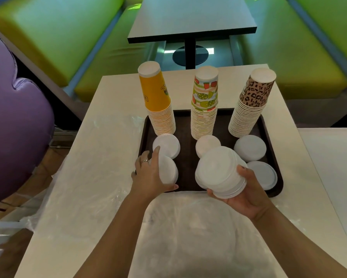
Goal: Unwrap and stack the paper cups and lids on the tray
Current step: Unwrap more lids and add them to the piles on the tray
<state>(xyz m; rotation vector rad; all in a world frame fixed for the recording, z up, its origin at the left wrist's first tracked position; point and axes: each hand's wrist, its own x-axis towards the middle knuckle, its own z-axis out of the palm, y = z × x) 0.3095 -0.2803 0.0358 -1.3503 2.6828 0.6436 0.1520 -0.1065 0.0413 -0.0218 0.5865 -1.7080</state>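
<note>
- Clear crinkled plastic wrap [188,227] lies nearest on the cream table [116,93].
- Right hand [246,195] grips a stack of white lids [218,171] above the dark brown tray [185,125].
- Left hand [148,175] curls round a smaller white lid stack [168,171] on the tray.
- Yellow [154,91], fruit-print [205,91] and leopard-print cup stacks [255,91] stand upside down at the tray's far edge.

The tabletop [112,93] is cream-white and stands in the middle of the view. A second table [190,17] with a dark edge stands behind it on a black post. Green benches [54,33] are on both sides of that table. A purple cushion [12,125] is at the left. Another pale table [333,173] is at the right edge.
</note>
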